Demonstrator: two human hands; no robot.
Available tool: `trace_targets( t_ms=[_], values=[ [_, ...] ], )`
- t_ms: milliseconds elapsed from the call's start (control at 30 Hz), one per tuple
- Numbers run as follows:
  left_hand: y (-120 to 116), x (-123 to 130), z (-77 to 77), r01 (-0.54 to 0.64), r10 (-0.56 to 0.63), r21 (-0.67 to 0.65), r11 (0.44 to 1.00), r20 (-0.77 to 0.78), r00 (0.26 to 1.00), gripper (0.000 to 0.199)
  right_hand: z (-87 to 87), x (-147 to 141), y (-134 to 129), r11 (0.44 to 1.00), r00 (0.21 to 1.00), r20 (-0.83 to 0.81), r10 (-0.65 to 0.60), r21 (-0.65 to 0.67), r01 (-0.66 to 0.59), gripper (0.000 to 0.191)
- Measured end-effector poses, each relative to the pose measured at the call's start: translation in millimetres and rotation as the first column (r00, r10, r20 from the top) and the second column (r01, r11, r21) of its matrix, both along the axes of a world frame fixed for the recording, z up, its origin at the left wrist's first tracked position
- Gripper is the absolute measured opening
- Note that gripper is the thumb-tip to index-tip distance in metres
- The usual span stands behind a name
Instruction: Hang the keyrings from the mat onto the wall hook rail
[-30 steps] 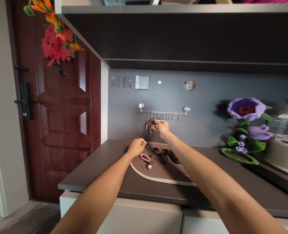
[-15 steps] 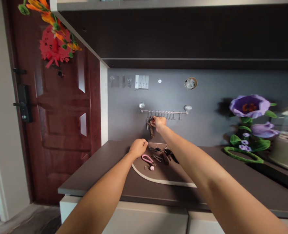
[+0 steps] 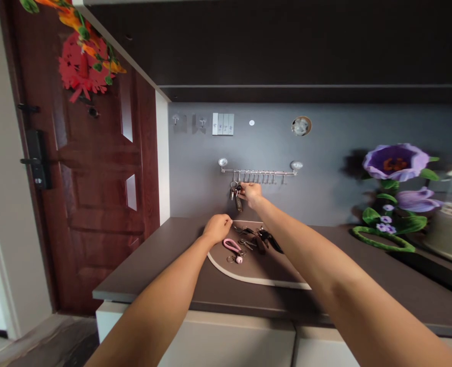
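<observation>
Below the left end of a metal hook rail (image 3: 258, 172) on the grey wall, my right hand (image 3: 251, 193) pinches a bunch of keys (image 3: 236, 196) with a dark tag. The key ring is at the leftmost hooks; whether it hangs on one is too small to tell. My left hand (image 3: 217, 228) is closed just above the back left edge of a brown mat (image 3: 256, 270) with a pale rim; what its fingertips hold, if anything, is hidden. On the mat lie a pink loop keychain (image 3: 231, 245), a pink bell (image 3: 239, 260) and several dark keys and fobs (image 3: 260, 243).
A purple flower ornament (image 3: 395, 163) and a cream container (image 3: 450, 229) stand at the right of the counter (image 3: 153, 265). A dark shelf (image 3: 287, 46) overhangs it. At the left is a red-brown door (image 3: 103, 193). Small hooks (image 3: 202, 122) are on the wall.
The view has tilted down slightly. My right hand stays at the left end of the rail, and the keys sit slightly nearer the hooks. My left hand has barely moved.
</observation>
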State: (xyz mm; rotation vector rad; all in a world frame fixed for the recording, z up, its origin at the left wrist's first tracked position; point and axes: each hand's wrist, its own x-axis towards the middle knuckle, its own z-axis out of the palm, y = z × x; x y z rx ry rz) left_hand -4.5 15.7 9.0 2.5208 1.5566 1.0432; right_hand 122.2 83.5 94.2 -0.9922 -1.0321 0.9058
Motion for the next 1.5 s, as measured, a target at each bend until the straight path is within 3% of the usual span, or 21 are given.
trace_targets(
  t_ms=[533,833,1100,1300,1500],
  values=[
    [11,-1,-7.8,0.048,-0.047,-0.028,0.998,0.017,0.999,0.023,-14.6,14,-10,0.999,0.994,0.106,0.039,-0.019,-0.037,0.009],
    [12,-1,-9.5,0.067,-0.067,-0.008,0.998,-0.037,0.997,0.026,-33.6,30,-41,0.997,0.989,0.135,0.059,-0.048,-0.053,0.008],
    [16,-1,-13.8,0.169,-0.171,-0.035,0.985,-0.106,0.979,0.035,-59.9,46,-73,0.993,0.961,0.262,0.088,-0.103,-0.063,0.009],
    [25,-1,-17.9,0.173,-0.184,-0.081,0.982,-0.162,0.969,0.034,-79.5,57,-67,1.0,0.871,0.491,0.03,-0.013,-0.027,0.009],
    [29,0,-19.6,0.104,-0.125,-0.119,0.987,-0.19,0.974,0.028,-78.2,54,-65,0.995,0.667,0.739,-0.095,0.093,0.039,0.01]
  ],
)
